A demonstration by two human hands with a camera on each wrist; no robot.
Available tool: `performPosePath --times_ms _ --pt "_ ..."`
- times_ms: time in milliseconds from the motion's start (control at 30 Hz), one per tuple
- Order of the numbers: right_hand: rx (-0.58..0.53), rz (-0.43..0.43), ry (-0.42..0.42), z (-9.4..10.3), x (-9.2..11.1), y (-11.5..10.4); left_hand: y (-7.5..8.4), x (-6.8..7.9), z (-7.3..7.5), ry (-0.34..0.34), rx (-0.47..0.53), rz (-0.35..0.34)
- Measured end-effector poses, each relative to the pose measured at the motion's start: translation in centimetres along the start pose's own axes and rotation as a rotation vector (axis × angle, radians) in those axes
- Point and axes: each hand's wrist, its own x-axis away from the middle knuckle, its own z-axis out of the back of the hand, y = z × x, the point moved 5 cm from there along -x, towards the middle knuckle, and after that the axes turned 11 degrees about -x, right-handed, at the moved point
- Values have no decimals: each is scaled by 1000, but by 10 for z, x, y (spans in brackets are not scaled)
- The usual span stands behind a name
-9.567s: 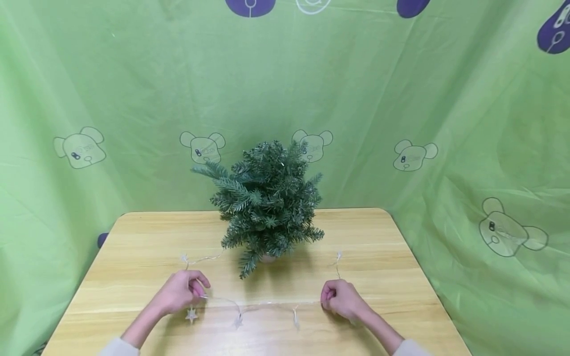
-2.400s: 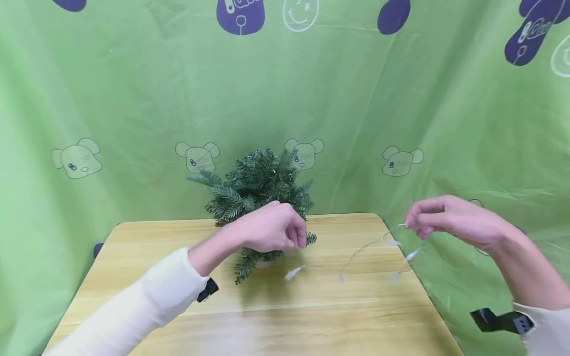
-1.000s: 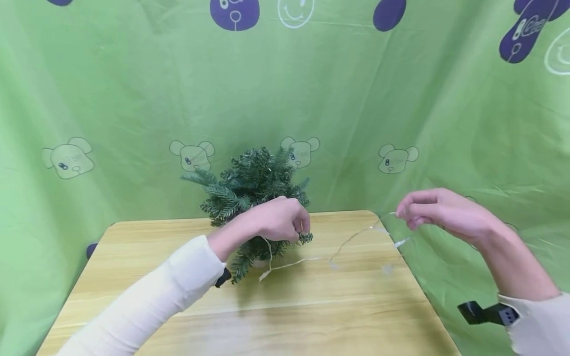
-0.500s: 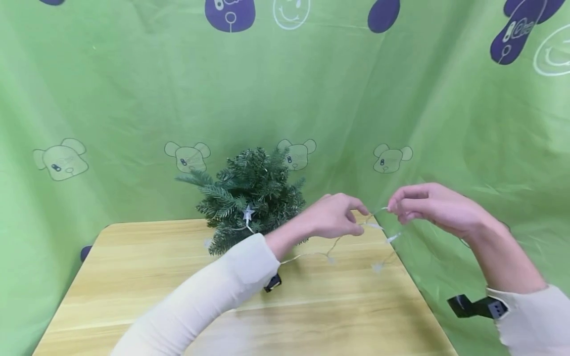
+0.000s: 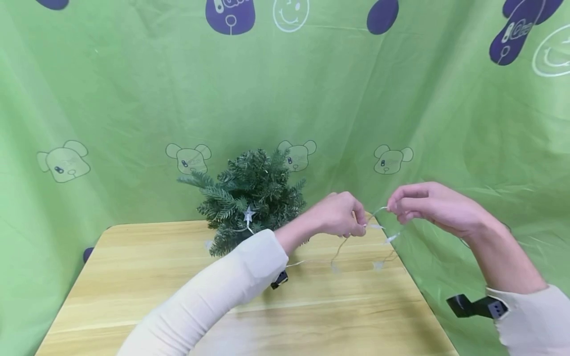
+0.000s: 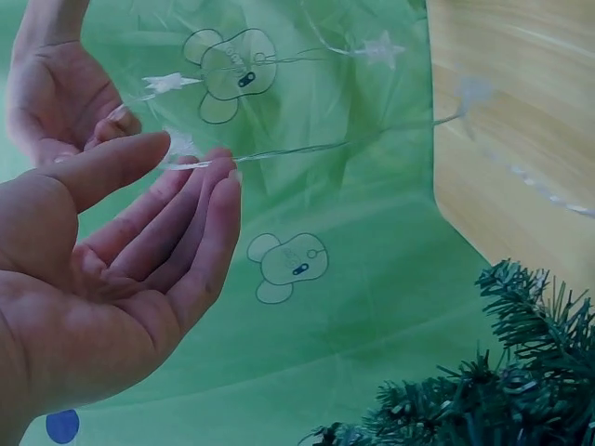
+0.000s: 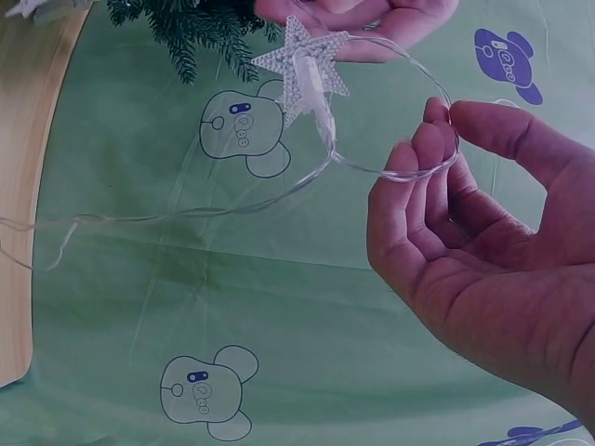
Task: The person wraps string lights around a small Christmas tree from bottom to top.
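Strung between my hands is a string of star lights on clear wire, with one star (image 7: 302, 70) close up in the right wrist view. My left hand (image 5: 337, 215) pinches the wire just right of the small artificial Christmas tree (image 5: 254, 185). Slightly farther right, my right hand (image 5: 438, 206) pinches a loop of the same wire between thumb and fingers. More stars dangle below the hands, such as a pale star (image 5: 378, 265). On the tree's front branches sits a clear star light (image 5: 248, 214), its wire running down behind my left sleeve. The tree's base is hidden by that forearm.
A wooden table (image 5: 133, 291) carries the tree near its back edge. Green cloth (image 5: 133, 99) with printed bear heads hangs behind and on both sides. Each wrist wears a black camera, the right camera (image 5: 476, 306) being plainly visible.
From in front of the tree, my left hand has moved right along the wire, opened its fingers, then pinched it near my right hand. A star now shows on the tree's front.
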Motion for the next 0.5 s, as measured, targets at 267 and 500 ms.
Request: performPosePath --times_ms 267,500 --pt "-26 7 -3 2 5 2 -3 1 8 -18 35 -3" --pt "-80 21 -37 2 9 4 -1 1 44 31 146 28"
